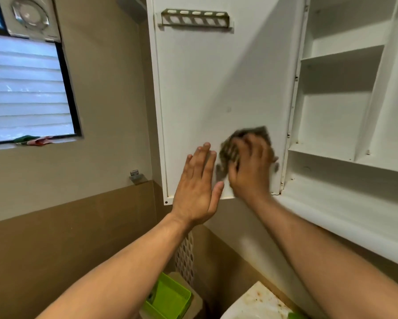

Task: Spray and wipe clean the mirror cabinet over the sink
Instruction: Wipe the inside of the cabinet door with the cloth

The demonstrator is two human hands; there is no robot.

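Cabinet door [205,88]: swung open to your left of the cabinet shelves [345,100].
Rack [194,18]: fixed on the door near its top edge.
Your left hand [197,185]: flat on the door's lower edge.
Your right hand [251,166]: just right of the left, pressing the cloth [246,139] on the door near its hinge edge.
Window [28,88]: on the wall, well left of the door.
Sink [257,302]: below the shelves.
Bin [168,298]: left of the sink.

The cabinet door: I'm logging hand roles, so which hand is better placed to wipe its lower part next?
Right. The right hand already presses the cloth against the door near its lower edge; the left hand lies flat and empty on the panel, apparently steadying it.
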